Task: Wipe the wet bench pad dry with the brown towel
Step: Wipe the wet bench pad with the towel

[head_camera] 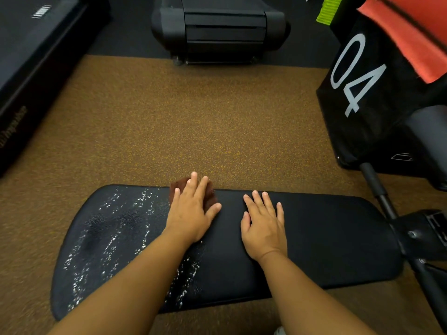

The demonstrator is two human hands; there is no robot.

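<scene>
The black bench pad (326,238) lies across the lower half of the view. Its left part is covered with white water droplets (108,238); its right part looks dry. My left hand (191,211) presses flat on the small brown towel (210,196) at the pad's far edge, near the middle. Most of the towel is hidden under the hand. My right hand (263,228) rests flat on the dry pad to the right of it, fingers spread, holding nothing.
Brown speckled floor (193,122) surrounds the bench. A black box marked 04 (358,93) with a red cloth (416,37) stands at the right, above the bench frame (416,233). A black machine base (220,30) is ahead; a black platform (29,56) is at the left.
</scene>
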